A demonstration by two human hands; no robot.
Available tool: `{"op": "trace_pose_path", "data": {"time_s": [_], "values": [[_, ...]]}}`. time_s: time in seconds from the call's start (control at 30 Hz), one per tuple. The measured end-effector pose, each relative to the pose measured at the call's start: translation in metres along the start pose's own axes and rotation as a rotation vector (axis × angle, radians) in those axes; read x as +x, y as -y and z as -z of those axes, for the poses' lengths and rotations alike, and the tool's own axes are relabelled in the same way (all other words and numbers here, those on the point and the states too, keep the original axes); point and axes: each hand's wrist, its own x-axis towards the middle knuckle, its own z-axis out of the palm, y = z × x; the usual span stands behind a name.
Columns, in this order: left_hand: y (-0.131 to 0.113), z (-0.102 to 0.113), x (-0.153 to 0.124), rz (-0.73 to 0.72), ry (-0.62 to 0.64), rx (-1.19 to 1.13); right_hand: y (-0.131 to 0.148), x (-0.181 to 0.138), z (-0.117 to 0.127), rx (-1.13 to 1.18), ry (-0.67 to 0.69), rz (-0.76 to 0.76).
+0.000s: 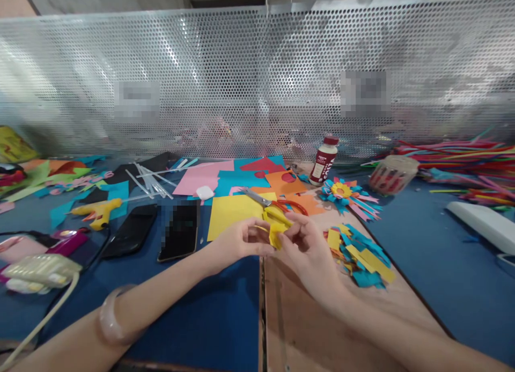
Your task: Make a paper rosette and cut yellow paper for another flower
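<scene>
Between my two hands is a small folded piece of yellow paper point(276, 235), raised above the table's front middle. My left hand point(240, 239) pinches its left side with fingers curled and thumb below. On the other side, my right hand point(310, 249) is closed on the same paper with its fingertips. Just beyond them lie scissors point(295, 204) with orange-red handles, their blades pointing left across a yellow sheet point(225, 213). Right of my right hand is a pile of yellow and blue paper strips point(366, 259). My fingers hide part of the folded paper.
Behind are coloured sheets point(205, 176), a bottle point(324, 160), a blue paper flower point(341, 192) and a tape roll point(392, 174). Leftward lie two phones point(132, 230), a yellow glue gun point(98, 212), clear glue sticks point(148, 180) and a power strip point(40, 270). A perforated metal panel point(241, 82) stands behind.
</scene>
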Motion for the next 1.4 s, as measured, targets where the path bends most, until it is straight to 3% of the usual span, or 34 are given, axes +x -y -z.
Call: {"op": "trace_pose_path", "data": {"time_s": [0.17, 0.4, 0.57, 0.73, 0.9, 1.03, 1.4], "values": [[0.002, -0.01, 0.0, -0.083, -0.14, 0.024, -0.004, 0.001, -0.008, 0.131, -0.082, -0.013], [0.008, -0.01, 0.004, -0.168, -0.283, 0.264, -0.005, 0.002, -0.012, 0.142, 0.028, -0.129], [0.01, -0.01, 0.005, -0.149, -0.342, 0.248, -0.006, 0.003, -0.015, 0.11, 0.051, -0.138], [0.006, -0.008, 0.005, -0.09, -0.353, 0.203, -0.008, 0.009, -0.008, -0.054, 0.156, -0.021], [0.01, -0.003, 0.008, -0.075, -0.348, 0.247, -0.012, 0.018, 0.005, -0.306, 0.158, 0.265], [0.015, -0.001, 0.008, -0.09, -0.308, 0.359, -0.012, 0.019, 0.01, -0.482, 0.296, 0.484], [0.009, -0.002, 0.003, -0.117, -0.22, 0.395, -0.015, 0.016, 0.005, -0.576, 0.206, 0.508]]}}
